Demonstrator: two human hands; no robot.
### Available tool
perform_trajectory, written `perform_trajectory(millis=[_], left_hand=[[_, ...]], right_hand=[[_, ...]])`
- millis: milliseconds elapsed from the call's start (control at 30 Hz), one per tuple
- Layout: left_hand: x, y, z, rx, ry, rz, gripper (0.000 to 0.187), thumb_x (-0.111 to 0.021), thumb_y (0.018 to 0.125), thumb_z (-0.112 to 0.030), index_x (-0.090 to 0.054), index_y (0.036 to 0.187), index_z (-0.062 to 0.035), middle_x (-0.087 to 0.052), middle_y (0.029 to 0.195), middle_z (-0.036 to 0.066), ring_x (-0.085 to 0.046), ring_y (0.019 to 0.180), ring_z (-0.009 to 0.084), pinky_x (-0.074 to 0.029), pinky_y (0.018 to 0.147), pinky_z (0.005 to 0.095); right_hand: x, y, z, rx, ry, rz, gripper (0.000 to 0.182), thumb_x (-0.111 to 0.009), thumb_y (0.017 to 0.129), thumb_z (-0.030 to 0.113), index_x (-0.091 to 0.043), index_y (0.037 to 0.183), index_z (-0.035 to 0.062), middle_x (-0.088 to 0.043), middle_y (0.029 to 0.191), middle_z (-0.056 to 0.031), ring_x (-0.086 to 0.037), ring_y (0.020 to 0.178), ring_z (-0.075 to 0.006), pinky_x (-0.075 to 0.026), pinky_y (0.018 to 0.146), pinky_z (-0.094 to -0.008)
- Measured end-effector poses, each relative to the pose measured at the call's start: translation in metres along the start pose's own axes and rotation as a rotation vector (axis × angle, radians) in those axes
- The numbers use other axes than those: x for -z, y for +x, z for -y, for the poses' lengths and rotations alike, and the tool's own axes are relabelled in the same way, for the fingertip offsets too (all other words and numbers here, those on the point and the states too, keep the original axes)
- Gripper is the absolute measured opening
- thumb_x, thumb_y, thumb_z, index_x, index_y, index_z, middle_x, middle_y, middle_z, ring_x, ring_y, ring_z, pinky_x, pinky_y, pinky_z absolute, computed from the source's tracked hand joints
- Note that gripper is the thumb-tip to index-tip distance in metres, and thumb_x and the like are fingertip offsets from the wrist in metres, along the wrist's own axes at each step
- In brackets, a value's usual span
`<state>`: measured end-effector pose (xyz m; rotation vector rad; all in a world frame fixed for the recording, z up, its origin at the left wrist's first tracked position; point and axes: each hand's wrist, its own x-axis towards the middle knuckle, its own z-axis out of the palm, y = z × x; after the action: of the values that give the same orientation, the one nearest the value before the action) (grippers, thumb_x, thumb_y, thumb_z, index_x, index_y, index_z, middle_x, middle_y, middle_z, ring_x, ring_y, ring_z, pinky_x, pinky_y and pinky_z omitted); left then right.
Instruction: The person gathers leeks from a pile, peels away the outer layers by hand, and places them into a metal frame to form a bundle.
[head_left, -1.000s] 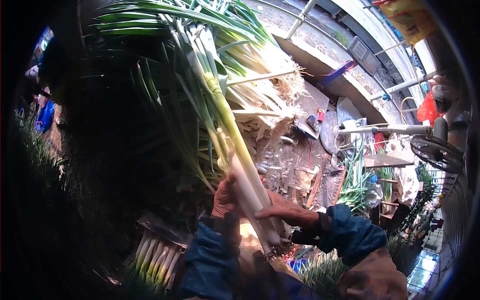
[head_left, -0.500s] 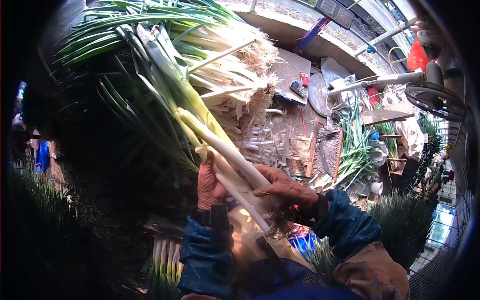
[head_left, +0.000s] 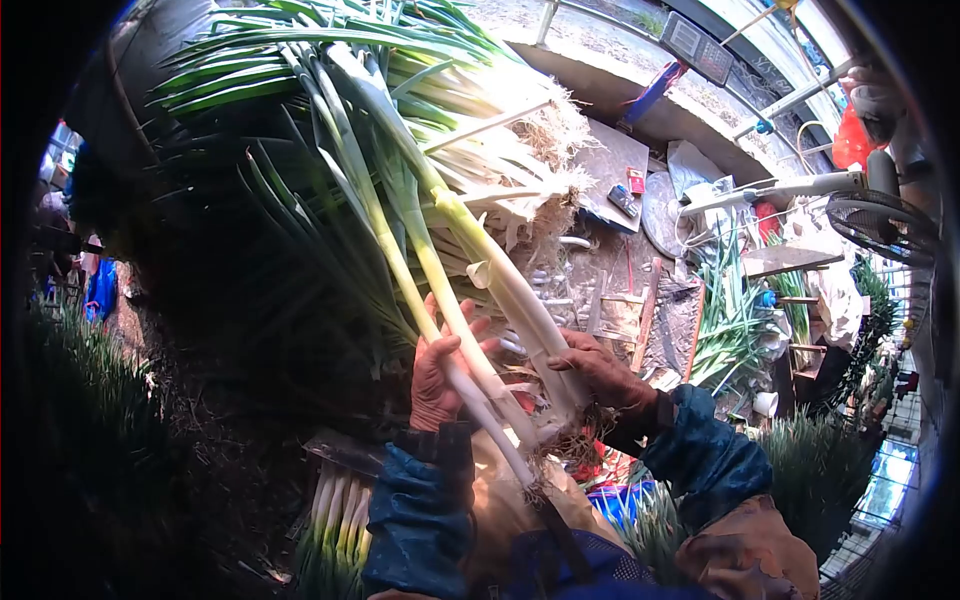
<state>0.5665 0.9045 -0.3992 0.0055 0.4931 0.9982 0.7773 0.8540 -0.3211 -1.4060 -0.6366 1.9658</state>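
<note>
Long green onions with white stems and rooted ends slant across my lap. My left hand [head_left: 436, 388] holds two thinner green onions [head_left: 398, 268], its thumb over one stem and its fingers partly spread behind them. My right hand [head_left: 607, 375] grips thicker green onions [head_left: 512, 285] low on their white stems, just above the roots. A gap separates the two groups higher up, while their root ends [head_left: 580, 440] lie close together. Past my hands, a large pile of green onions [head_left: 470, 90] has its roots toward the right.
A bundle of green onions [head_left: 335, 515] stands at lower left beside a dark board [head_left: 345, 452]. To the right are loose green leaves [head_left: 730, 320], wooden pieces [head_left: 648, 315], a fan [head_left: 880, 225] and a white cup [head_left: 765, 403]. A scale display [head_left: 697, 48] stands at the top.
The stalks, earlier bunched together, are now spread into two groups. My left fingers have opened out behind the thinner stems, and my right hand has shifted toward the roots. The view has shifted slightly.
</note>
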Motion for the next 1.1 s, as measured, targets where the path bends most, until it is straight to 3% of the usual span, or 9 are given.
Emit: perform_trajectory(millis=[267,367,567,733,800,867,933,1000,1100], left_hand=[[-0.012,-0.001,0.002,0.098,-0.118,0.101,0.069,-0.065,0.076,-0.016,-0.034,0.134,0.0032,-0.043,0.135,0.024,-0.047,0.121,0.0368,-0.039,0.103,0.0507],[0.003,0.007,0.008,0.278,-0.054,0.159,0.082,-0.069,0.073,-0.024,-0.029,0.141,-0.0006,-0.046,0.131,0.028,-0.052,0.115,0.0389,-0.042,0.1,0.0501],[0.005,0.009,0.01,0.346,-0.131,0.092,0.071,-0.066,0.073,-0.014,-0.037,0.136,-0.0008,-0.051,0.125,0.024,-0.055,0.11,0.0408,-0.045,0.097,0.0533],[0.016,0.007,0.007,0.319,-0.094,0.059,0.056,-0.067,0.072,-0.013,-0.048,0.123,-0.0014,-0.06,0.104,0.018,-0.059,0.101,0.0409,-0.049,0.092,0.0516],[0.01,0.006,0.006,0.32,-0.113,0.085,0.058,-0.068,0.072,-0.013,-0.047,0.125,0.0001,-0.06,0.104,0.018,-0.059,0.101,0.0407,-0.05,0.091,0.0505],[0.002,0.003,0.004,0.306,-0.089,0.082,0.06,-0.068,0.072,-0.013,-0.046,0.126,0.0007,-0.06,0.105,0.018,-0.06,0.1,0.0411,-0.05,0.091,0.0515],[0.002,0.008,0.006,0.289,-0.119,0.104,0.061,-0.067,0.073,-0.014,-0.045,0.127,0.0013,-0.06,0.106,0.018,-0.06,0.1,0.0413,-0.05,0.091,0.0524],[0.005,0.006,0.008,0.296,-0.086,0.085,0.061,-0.067,0.073,-0.014,-0.045,0.127,0.0017,-0.06,0.106,0.018,-0.06,0.099,0.0412,-0.05,0.091,0.0523],[0.006,0.01,0.012,0.271,-0.054,0.086,0.06,-0.067,0.073,-0.014,-0.046,0.127,0.0011,-0.061,0.105,0.018,-0.061,0.097,0.0408,-0.05,0.09,0.0519]], right_hand=[[-0.006,0.015,-0.015,-0.287,0.418,0.127,0.043,-0.053,0.088,0.024,-0.052,0.12,-0.0039,-0.063,0.105,-0.0124,-0.063,0.091,-0.0188,-0.052,0.079,-0.03],[-0.013,0.027,-0.033,-0.065,-0.179,0.138,0.046,-0.05,0.092,0.033,-0.05,0.123,-0.0023,-0.062,0.103,-0.0119,-0.062,0.09,-0.0172,-0.05,0.082,-0.0307],[-0.029,-0.005,-0.028,0.125,-0.395,-0.304,0.032,-0.05,0.091,0.024,-0.05,0.114,0.0013,-0.06,0.095,-0.011,-0.06,0.081,-0.0192,-0.049,0.073,-0.0333],[0.038,-0.089,-0.055,0.276,0.302,-0.704,0.02,-0.047,0.094,0.019,-0.049,0.107,0.0043,-0.054,0.077,-0.0036,-0.057,0.06,-0.0126,-0.049,0.047,-0.0259],[0.129,-0.145,-0.081,0.318,-0.008,-0.914,0.025,-0.051,0.092,0.024,-0.048,0.108,0.0047,-0.053,0.084,-0.0077,-0.057,0.066,-0.0169,-0.051,0.056,-0.0313],[0.218,-0.196,-0.116,0.175,-1.094,-1.257,0.042,-0.06,0.087,0.024,-0.046,0.117,-0.0009,-0.051,0.099,-0.0153,-0.057,0.093,-0.0267,-0.048,0.08,-0.0387],[0.193,-0.198,-0.087,0.238,-1.429,-1.223,0.045,-0.061,0.084,0.02,-0.046,0.12,-0.0028,-0.048,0.111,-0.0212,-0.048,0.11,-0.0344,-0.038,0.095,-0.0415],[0.124,-0.166,-0.059,0.146,-0.711,-0.928,0.047,-0.058,0.086,0.014,-0.044,0.127,-0.0035,-0.05,0.122,-0.0141,-0.053,0.106,-0.0261,-0.044,0.09,-0.0344],[0.012,-0.106,-0.038,0.141,-0.515,-0.402,0.066,-0.071,0.077,0.012,-0.04,0.136,0.0073,-0.05,0.119,-0.0072,-0.057,0.092,-0.0158,-0.049,0.078,-0.0304]])
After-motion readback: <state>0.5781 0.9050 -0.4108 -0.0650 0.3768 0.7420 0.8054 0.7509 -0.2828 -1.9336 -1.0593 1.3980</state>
